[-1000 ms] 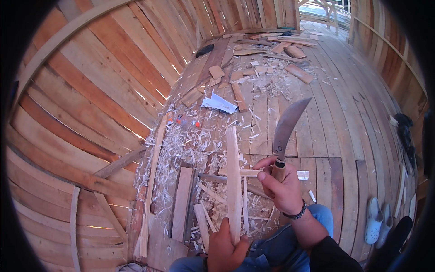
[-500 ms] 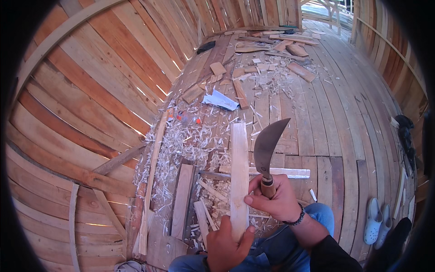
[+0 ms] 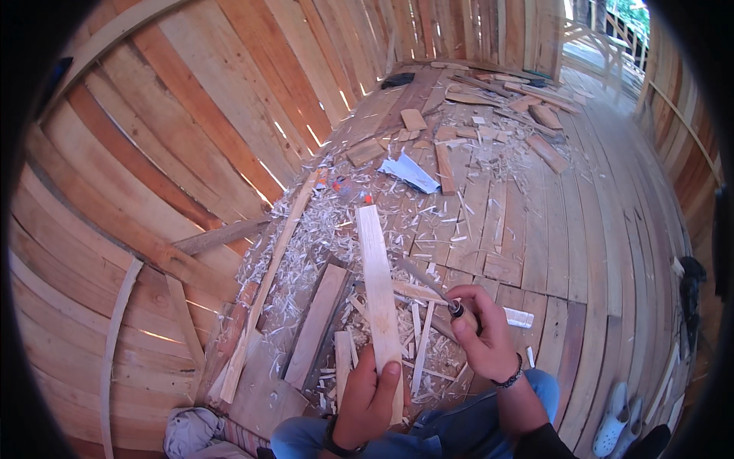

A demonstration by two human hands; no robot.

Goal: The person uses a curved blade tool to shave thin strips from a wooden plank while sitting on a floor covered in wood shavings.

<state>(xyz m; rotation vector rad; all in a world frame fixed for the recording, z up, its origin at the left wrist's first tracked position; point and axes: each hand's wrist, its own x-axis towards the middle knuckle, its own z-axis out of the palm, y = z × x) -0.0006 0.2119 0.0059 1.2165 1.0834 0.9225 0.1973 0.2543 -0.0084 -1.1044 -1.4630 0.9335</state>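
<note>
My left hand (image 3: 368, 402) is closed round the lower end of a pale, flat wooden strip (image 3: 377, 283), thumb on its face. The strip points away from me, tilted a little to the left. To the right of it, my right hand (image 3: 486, 336) grips the short wooden handle of a curved knife (image 3: 427, 281). The blade shows nearly edge-on and slightly blurred, with its tip toward the strip. Whether blade and strip touch I cannot tell. Below them lie thin wood offcuts (image 3: 422, 348) and shavings between my knees.
Curled shavings (image 3: 306, 229) cover the floor at left, beside a long batten (image 3: 271, 283) and a dark-edged wooden block (image 3: 317, 325). Farther off lie a bluish-white sheet (image 3: 410, 171) and scattered board scraps (image 3: 547, 153). Light clogs (image 3: 612, 421) stand at lower right. Plank walls enclose the left side.
My right hand has moved away from the strip, and the knife blade has swung from upright to pointing left. The strip now leans leftward in my left hand. The whole view has shifted.
</note>
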